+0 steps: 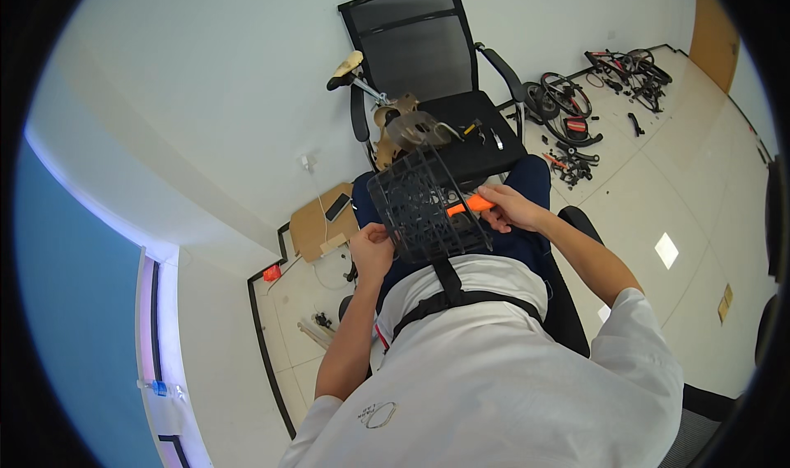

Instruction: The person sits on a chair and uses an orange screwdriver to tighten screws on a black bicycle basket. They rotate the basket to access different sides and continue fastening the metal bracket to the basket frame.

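A black wire-mesh basket point(401, 190) rests over my lap, with its lattice side facing up. My left hand point(372, 250) is closed at the basket's left edge, fingers curled and partly hidden by it. In my right hand point(508, 209) is a tool with an orange handle, probably a screwdriver point(472, 205). Its front end goes in among the basket's bars, where the tip is hidden. The right thumb lies along the handle, and the lower fingers curl beneath it.
Ahead stands a black mesh office chair point(424, 56) bearing a brown bicycle part with a saddle point(350, 65), a yellow-black tool point(471, 128) and a small silver tool point(497, 139). Bicycle wheels point(566, 95) and loose parts lie on the right floor. A phone point(337, 208) sits on cardboard point(310, 229) at left.
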Tool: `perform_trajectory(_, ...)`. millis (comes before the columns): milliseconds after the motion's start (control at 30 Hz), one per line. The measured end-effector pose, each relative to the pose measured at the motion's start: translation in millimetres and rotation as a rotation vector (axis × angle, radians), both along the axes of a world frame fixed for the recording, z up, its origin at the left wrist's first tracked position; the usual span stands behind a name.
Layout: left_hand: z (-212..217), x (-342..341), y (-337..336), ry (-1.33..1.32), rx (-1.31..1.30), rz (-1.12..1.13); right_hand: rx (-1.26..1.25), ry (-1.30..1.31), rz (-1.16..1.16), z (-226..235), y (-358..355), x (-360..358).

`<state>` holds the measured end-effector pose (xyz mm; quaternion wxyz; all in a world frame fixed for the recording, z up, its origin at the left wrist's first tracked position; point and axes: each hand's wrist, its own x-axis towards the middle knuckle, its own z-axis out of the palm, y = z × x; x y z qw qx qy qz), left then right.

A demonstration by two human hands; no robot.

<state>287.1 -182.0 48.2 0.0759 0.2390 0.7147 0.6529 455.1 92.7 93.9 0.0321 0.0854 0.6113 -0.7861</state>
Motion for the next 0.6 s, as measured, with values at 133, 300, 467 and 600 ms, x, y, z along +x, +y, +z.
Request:
perform_trajectory(133,1.4,-0.8,-0.3,-0.008,-0.027,0.021,0.279,0.194,-0.046,-4.2,-5.1,-3.0)
perform_trajectory(300,13.8,10.9,3.2,-0.007,-0.03,-0.013,0.063,0.245,-0.074,-19.3,5.2,-9.1)
perform_trajectory(467,21.3,16.4,6.1,0.024,-0.007,-0.001,-0.444,0.006,-0.185,9.2,-12.4,-2.1)
perform_trajectory(600,8.2,6.5,1.5,0.0,-0.016,-0.005,-0.015,-0.096,-0.068,-0.9,-4.6,-2.5)
